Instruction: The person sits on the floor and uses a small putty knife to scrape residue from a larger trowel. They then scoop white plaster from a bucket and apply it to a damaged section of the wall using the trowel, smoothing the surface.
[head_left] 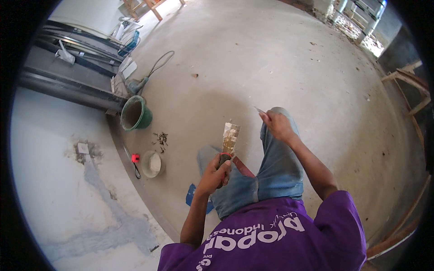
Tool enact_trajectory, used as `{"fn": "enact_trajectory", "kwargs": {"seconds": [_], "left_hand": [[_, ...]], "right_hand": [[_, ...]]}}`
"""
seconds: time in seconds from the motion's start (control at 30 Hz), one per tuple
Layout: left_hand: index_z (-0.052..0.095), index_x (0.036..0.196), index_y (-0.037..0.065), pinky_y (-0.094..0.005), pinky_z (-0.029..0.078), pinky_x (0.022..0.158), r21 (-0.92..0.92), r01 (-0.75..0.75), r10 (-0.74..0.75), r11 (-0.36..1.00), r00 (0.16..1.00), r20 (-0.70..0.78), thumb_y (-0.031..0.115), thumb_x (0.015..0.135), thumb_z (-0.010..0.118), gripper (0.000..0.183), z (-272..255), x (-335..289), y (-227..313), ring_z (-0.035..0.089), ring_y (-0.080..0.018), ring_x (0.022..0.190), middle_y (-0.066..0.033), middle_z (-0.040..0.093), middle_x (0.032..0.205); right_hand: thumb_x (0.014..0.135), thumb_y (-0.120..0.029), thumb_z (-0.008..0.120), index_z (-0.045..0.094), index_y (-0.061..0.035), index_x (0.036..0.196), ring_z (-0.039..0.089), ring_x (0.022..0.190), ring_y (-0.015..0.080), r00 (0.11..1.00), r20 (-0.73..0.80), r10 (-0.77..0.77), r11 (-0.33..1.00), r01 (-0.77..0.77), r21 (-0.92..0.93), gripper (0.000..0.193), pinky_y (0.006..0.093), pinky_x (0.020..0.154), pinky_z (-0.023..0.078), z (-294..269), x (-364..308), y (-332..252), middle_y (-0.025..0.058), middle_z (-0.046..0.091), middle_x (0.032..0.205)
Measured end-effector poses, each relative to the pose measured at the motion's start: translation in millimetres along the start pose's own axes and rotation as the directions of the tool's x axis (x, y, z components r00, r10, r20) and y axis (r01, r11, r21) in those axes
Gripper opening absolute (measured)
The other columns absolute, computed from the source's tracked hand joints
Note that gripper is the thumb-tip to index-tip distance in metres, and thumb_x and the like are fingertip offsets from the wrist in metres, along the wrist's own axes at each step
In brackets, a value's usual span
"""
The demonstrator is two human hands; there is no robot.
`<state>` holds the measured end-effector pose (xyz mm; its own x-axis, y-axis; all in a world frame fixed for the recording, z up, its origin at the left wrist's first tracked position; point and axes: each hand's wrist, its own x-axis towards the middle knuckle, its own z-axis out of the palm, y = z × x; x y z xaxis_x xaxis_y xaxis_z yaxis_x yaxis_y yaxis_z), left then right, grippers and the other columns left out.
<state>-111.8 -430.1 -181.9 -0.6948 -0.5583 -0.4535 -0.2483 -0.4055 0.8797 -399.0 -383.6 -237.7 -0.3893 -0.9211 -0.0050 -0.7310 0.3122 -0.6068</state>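
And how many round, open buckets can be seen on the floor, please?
2: the green bucket, and below it in the picture the smaller pale one, just right of the red tape measure. Another could be hidden at upper left.

I see on my feed a bright purple shirt point(325, 246), its front carrying large, rounded white lettering point(266, 239) with smaller white print beside it. The short sleeves are the same plain purple, the right sleeve point(346, 205) ending near the elbow. From there I make out bare forearms, and the left hand point(214, 176) and right hand point(279, 126) are ungloved. Below the shirt's hem I see blue jeans point(281, 167), faded paler along the thighs, with a seam down the middle.
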Motion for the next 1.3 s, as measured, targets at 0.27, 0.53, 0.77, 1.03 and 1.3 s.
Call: {"fn": "enact_trajectory", "kwargs": {"seconds": [0.27, 0.53, 0.77, 1.03, 1.3], "left_hand": [[0.050, 0.129, 0.005, -0.0237, 0.038, 0.045, -0.069, 0.043, -0.042, 0.997, 0.999, 0.015, 0.032, 0.100, 0.054, 0.041, 7.0, 4.6, -10.1, 0.046, -0.0077, 0.050, 0.0005, 0.048, 0.073], [0.050, 0.102, 0.007, -0.0229, 0.039, 0.041, -0.581, 0.185, -0.112, 0.793, 0.981, 0.161, 0.044, 0.104, 0.035, 0.039, -0.7, 12.4, -23.8, 0.047, -0.0092, 0.046, 0.0002, 0.046, 0.062], [0.048, 0.099, 0.009, -0.0194, 0.037, 0.037, -0.635, 0.252, -0.072, 0.730, 0.953, 0.296, 0.046, 0.105, 0.033, 0.040, 5.3, 12.2, -26.5, 0.043, -0.0078, 0.043, 0.0010, 0.044, 0.059], [0.053, 0.105, 0.006, -0.0241, 0.039, 0.036, -0.569, 0.239, -0.134, 0.787, 0.966, 0.220, 0.044, 0.102, 0.042, 0.040, 16.8, 10.7, -21.2, 0.044, -0.0098, 0.042, -0.0016, 0.049, 0.064], [0.054, 0.122, 0.005, -0.0242, 0.039, 0.045, -0.005, 0.007, -0.007, 1.000, 0.998, -0.054, 0.035, 0.102, 0.048, 0.036, 43.0, 13.4, -16.7, 0.048, -0.0086, 0.052, 0.0002, 0.050, 0.071]], "right_hand": [[0.101, -0.037, 0.048, 0.062, -0.0015, 0.086, 0.062, 0.068, 0.0436, 0.976, -0.003, -0.218, 0.975, 0.218, -0.054, 0.041, 0.0520, 0.061, 0.047, 26.6, -31.7, -13.6, 0.0232, 0.061, 0.069], [0.099, -0.041, 0.049, 0.060, -0.0038, 0.084, 0.063, 0.071, 0.0416, 0.941, 0.188, -0.283, 0.956, 0.260, 0.135, 0.041, 0.0512, 0.063, 0.047, 10.7, -61.2, -56.6, 0.0214, 0.064, 0.073], [0.099, -0.041, 0.049, 0.062, -0.0042, 0.088, 0.064, 0.076, 0.0417, 0.985, -0.018, -0.172, 0.978, 0.173, 0.116, 0.040, 0.0503, 0.067, 0.049, -3.3, -27.7, -30.7, 0.0212, 0.064, 0.078], [0.099, -0.037, 0.051, 0.060, -0.0029, 0.087, 0.063, 0.072, 0.0422, 0.997, -0.077, 0.013, 0.994, -0.005, 0.112, 0.037, 0.0509, 0.064, 0.047, -13.3, -20.7, -5.0, 0.0224, 0.063, 0.076], [0.099, -0.042, 0.048, 0.062, -0.0037, 0.092, 0.064, 0.073, 0.0412, 0.946, 0.239, -0.217, 0.976, 0.204, 0.079, 0.041, 0.0507, 0.066, 0.049, -4.3, -73.0, -35.3, 0.0195, 0.065, 0.078]]}}
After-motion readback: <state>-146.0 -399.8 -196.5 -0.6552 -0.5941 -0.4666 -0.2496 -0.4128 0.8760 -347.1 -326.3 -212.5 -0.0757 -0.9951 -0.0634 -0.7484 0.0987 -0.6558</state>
